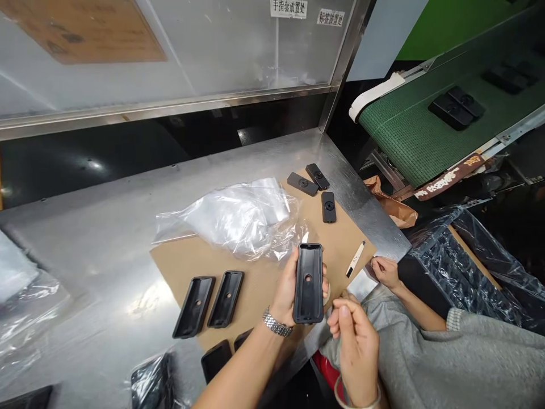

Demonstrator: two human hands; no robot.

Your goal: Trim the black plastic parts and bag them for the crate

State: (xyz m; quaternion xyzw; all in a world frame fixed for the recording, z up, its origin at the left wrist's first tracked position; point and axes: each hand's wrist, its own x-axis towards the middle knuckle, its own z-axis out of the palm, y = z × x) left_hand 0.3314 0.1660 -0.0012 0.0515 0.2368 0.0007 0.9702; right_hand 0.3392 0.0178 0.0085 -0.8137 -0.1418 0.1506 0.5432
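My left hand (284, 294), with a metal watch on its wrist, is wrapped round a black rectangular plastic shell (308, 284). The shell's hollow side faces up and shows a small hole near its middle. Just right of it, my right hand (352, 335) is closed in a pinch, apart from the shell; whatever its fingertips hold, if anything, is hidden. Two similar shells, a left one (194, 307) and a right one (226, 299), lie hollow side up on and beside brown cardboard (255, 284). More black pieces are partly covered by my left forearm.
Clear plastic bags (238, 218) lie behind my hands. Farther back are three black pieces (328, 207) with round centres. A pale marker-like stick (356, 259) is near another person's hand (385, 272). At right stand a green conveyor (409, 133) and a plastic-lined box (464, 267).
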